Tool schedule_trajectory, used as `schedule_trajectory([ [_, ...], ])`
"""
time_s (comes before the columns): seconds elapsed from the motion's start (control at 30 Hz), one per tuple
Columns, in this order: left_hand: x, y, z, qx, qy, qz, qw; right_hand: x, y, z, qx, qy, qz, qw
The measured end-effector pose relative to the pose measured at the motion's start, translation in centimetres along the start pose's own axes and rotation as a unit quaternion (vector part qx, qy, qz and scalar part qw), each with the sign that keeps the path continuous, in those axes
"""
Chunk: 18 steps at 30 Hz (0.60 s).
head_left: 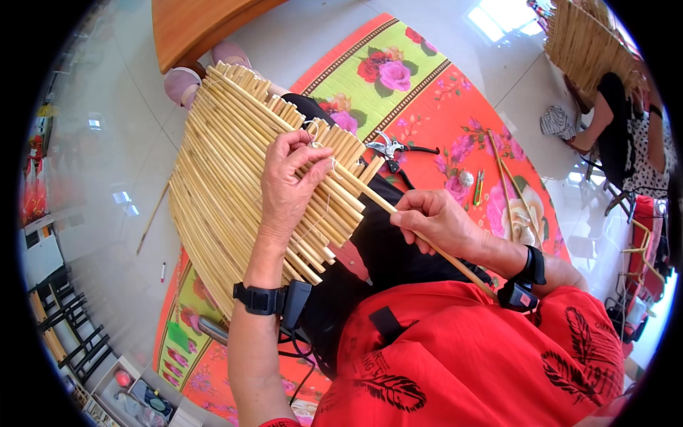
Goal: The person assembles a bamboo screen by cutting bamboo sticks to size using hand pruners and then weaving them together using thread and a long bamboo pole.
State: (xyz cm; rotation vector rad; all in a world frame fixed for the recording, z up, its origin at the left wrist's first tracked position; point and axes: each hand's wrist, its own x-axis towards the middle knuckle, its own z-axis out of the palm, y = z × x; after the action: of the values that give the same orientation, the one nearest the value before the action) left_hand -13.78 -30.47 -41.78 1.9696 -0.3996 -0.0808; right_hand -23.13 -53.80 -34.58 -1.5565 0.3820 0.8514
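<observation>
Two hands are occupied at the near end of a mat of stalks (228, 164), which is laid slantwise across the lap, above a flowered floor cloth (420, 92). A single stalk (373, 196) is gripped in the right hand (437, 222), fingers wrapped round it and thumb along it, with its far end brought in beside the bound rows. By the left hand (288, 178), a white cord (311, 127) appears to be pinched between thumb and fingertips; whether a knot has been formed there is hidden by the fingers.

For a sound binding, the stalk should be kept parallel to its neighbours and pressed snugly against the last row while the cord is drawn tight. Tension is best kept even, since a slack loop would let the stalk slide, and a hard tug could crack it. The ends should be lined up before tightening. The pruning shears (390, 147) are better left on the cloth, beside the ball of cord (466, 178), until the binding has been secured.
</observation>
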Motion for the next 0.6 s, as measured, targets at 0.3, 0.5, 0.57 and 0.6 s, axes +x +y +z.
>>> schedule_trajectory([
  [0.3, 0.1, -0.2, 0.0, 0.013, 0.006, 0.010, 1.000, 0.0, 0.1, 0.5, -0.159, 0.069, -0.133, 0.976],
  [0.5, 0.1, -0.5, 0.1, 0.012, 0.016, 0.028, 0.999, 0.2, -0.8, 0.0, 0.028, -0.013, -0.015, 0.999],
  [0.57, 0.1, -0.5, 0.2, 0.014, 0.015, 0.029, 0.999, 0.0, -1.1, 0.0, 0.071, -0.022, 0.004, 0.997],
  [0.6, 0.1, -0.5, 0.2, 0.020, 0.015, 0.027, 0.999, 0.1, -1.4, 0.1, 0.082, -0.022, 0.012, 0.996],
])
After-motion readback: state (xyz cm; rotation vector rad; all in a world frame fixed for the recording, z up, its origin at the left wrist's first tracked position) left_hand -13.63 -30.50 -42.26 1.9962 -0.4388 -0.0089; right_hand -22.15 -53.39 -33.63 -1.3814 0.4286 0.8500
